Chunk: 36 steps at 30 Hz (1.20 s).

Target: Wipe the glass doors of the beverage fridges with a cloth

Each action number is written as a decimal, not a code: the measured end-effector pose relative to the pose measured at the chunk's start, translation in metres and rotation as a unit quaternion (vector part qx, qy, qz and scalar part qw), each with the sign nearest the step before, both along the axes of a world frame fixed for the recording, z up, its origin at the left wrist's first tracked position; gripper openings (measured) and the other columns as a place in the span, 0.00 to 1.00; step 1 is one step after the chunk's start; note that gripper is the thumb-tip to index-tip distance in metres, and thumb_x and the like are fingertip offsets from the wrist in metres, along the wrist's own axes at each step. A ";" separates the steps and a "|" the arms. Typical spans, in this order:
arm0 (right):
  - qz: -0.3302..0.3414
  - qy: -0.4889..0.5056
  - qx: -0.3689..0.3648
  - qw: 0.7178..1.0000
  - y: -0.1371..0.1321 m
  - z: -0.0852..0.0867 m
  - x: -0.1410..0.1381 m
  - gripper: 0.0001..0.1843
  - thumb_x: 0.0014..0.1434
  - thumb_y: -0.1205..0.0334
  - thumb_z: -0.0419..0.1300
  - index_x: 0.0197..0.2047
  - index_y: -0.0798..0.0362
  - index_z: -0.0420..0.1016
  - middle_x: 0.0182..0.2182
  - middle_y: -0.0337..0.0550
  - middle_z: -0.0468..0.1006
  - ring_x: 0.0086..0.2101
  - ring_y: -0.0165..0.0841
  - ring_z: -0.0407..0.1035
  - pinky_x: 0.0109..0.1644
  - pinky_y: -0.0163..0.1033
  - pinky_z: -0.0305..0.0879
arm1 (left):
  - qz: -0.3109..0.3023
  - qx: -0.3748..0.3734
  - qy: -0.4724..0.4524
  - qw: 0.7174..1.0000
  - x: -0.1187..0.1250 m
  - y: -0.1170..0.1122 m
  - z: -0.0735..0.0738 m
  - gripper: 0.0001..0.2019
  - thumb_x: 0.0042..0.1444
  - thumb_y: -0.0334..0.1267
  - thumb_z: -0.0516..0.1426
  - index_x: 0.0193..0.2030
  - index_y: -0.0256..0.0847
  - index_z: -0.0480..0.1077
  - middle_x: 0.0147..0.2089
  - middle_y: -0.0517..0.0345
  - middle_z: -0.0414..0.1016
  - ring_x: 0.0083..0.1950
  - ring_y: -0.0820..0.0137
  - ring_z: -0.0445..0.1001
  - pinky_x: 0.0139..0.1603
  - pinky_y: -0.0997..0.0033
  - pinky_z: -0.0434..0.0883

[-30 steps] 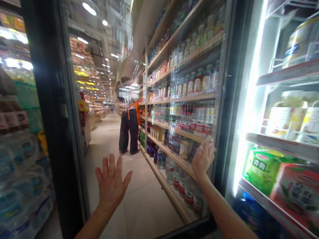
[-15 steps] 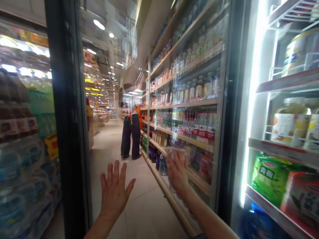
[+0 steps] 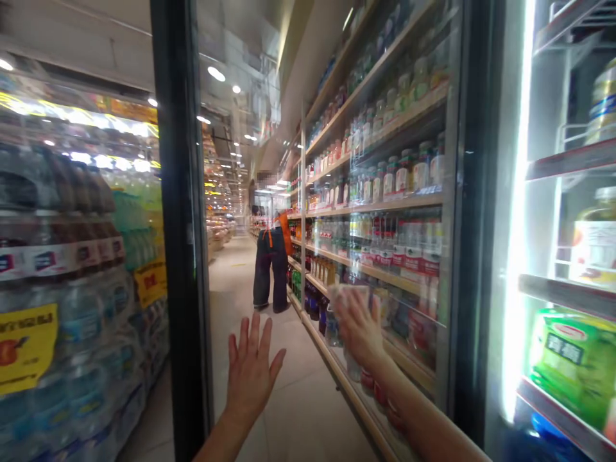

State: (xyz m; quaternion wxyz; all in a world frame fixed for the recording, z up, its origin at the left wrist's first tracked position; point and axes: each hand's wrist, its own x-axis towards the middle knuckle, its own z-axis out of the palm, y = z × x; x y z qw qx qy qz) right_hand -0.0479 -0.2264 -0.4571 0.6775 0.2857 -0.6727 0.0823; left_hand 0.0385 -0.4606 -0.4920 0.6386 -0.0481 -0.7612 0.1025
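A glass door (image 3: 283, 410) in a dark frame stands before me. My left hand (image 3: 251, 372), fingers spread and palm forward, is up against the glass at its lower left. My right hand (image 3: 359, 324) is farther right and a little higher, slightly blurred. Under its fingers it holds a pale, crumpled cloth (image 3: 341, 294) flat to the glass; the cloth's far side is hidden by the hand. The door's dark left upright (image 3: 180, 224) runs beside my left hand, and the right upright (image 3: 474, 224) stands beyond my right forearm.
To the right is a lit cooler with a green drink pack (image 3: 565, 353) on its shelf. Stacked bottles (image 3: 81, 321) and a yellow sign (image 3: 26, 346) stand at left. Bottle-lined shelves (image 3: 375, 205) and a person in dark trousers (image 3: 270, 266) show in the glass.
The view has turned left, so the door and cooler sit farther right. My right hand with the cloth has shifted slightly against the glass. My left hand stays spread on the glass.
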 end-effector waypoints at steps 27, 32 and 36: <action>0.332 -0.253 -0.222 0.881 -0.037 -0.005 0.062 0.28 0.65 0.61 0.38 0.68 0.51 0.42 0.63 0.49 0.56 0.61 0.38 0.54 0.60 0.49 0.57 | -0.119 -0.076 0.024 0.990 -0.041 0.108 0.049 0.22 0.62 0.36 0.44 0.62 0.34 0.57 0.65 0.50 0.59 0.70 0.65 0.43 0.68 0.57 0.48; 0.221 -0.097 -0.217 0.946 0.007 0.020 0.034 0.27 0.63 0.62 0.43 0.66 0.49 0.50 0.64 0.50 0.55 0.62 0.43 0.52 0.62 0.57 0.50 | -0.099 -0.091 0.046 0.990 -0.027 0.054 0.085 0.17 0.61 0.35 0.48 0.57 0.40 0.62 0.61 0.53 0.66 0.70 0.67 0.43 0.69 0.52 0.36; 0.065 -0.040 -0.162 0.984 0.022 0.019 -0.002 0.30 0.62 0.63 0.46 0.67 0.46 0.45 0.66 0.51 0.49 0.64 0.46 0.45 0.62 0.62 0.43 | -0.065 -0.008 0.081 0.995 -0.016 0.026 0.116 0.21 0.61 0.33 0.47 0.60 0.34 0.57 0.64 0.42 0.59 0.71 0.62 0.40 0.67 0.50 0.44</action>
